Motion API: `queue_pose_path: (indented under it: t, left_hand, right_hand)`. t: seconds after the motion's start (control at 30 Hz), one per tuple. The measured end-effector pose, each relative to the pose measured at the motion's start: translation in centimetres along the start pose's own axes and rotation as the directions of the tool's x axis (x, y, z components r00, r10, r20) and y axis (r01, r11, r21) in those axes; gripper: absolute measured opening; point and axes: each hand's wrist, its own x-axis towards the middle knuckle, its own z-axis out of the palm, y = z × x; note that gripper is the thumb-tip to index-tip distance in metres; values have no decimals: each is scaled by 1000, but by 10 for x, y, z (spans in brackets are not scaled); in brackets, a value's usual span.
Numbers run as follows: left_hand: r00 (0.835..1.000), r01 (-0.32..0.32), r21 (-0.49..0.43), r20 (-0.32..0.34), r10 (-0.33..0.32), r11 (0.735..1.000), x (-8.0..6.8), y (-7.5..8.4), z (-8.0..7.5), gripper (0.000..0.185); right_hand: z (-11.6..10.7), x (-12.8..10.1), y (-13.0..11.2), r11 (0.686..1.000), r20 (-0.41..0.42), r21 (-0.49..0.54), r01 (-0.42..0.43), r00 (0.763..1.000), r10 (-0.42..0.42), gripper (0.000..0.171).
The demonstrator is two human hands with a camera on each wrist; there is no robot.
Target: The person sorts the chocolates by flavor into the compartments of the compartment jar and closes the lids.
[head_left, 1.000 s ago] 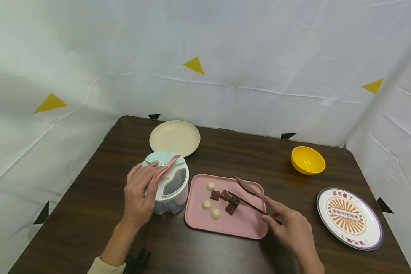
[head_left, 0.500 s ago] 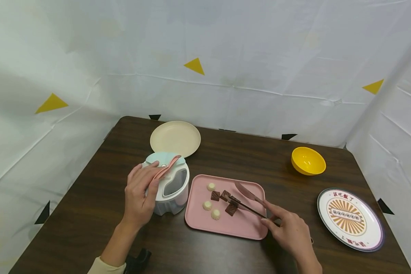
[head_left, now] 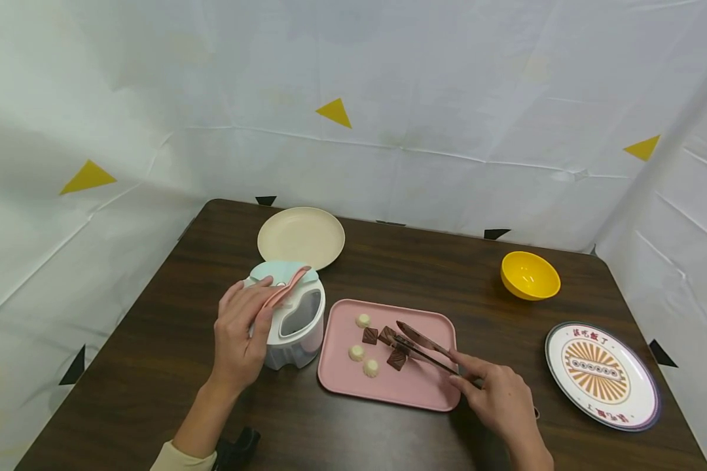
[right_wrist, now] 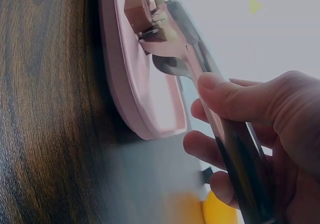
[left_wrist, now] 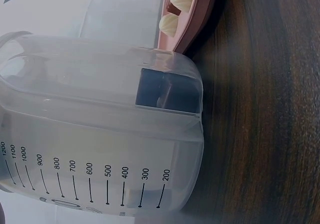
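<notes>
My left hand [head_left: 241,333] is at the lid of a clear measuring canister [head_left: 294,350], pinching its raised pink flap [head_left: 289,288]. In the left wrist view the canister [left_wrist: 95,119] shows a printed scale and dark pieces at its bottom. My right hand [head_left: 501,399] grips metal food tongs [head_left: 433,358]; the thumb and fingers wrap the handles in the right wrist view. The tongs' ends are at the dark chocolates [head_left: 397,359] on a pink tray [head_left: 418,396], one arm on either side of a piece. Three white chocolates [head_left: 356,353] lie left of them.
Behind the canister sits a cream plate [head_left: 301,237]. A yellow bowl [head_left: 530,276] stands at the back right, and a patterned white plate [head_left: 602,377] lies at the right. White sheeting [head_left: 400,78] walls the dark wooden table [head_left: 306,425].
The tongs' ends dip and shift slightly over the dark chocolates, and their two arms come closer together. The left hand stays on the canister's flap.
</notes>
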Motion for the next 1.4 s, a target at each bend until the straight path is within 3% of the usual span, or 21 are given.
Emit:
queue_pose_path:
  t: [0.47,0.73,0.9,1.13,1.27,1.4]
  left_hand:
    - [1000,-13,-9,-2,13,1000,0,0,0,34]
    - [1000,-9,-6,1,9,1000,1,1,1,34]
    - [1000,-15,-2,-3,15,1000,1,1,0,34]
    - [1000,-18,-3,-6,18,1000,0,1,0,34]
    - [1000,-17,-1,-11,17,1000,0,2,0,34]
    - [1000,-18,-5,-9,18,1000,1,2,0,33]
  right_hand:
    - [-2,0,-2,999,-42,-29,35,998,-36,33]
    - [-9,-4,-2,997,-137,-17,81,987,-82,37]
    - [-16,-4,-5,990,-217,0,141,966,-137,41]
    - [-22,-2,-20,965,-322,11,263,914,-246,45]
    - [-18,1,-39,933,-356,71,354,882,-307,44]
    - [-9,4,-62,887,-369,195,419,869,-329,41]
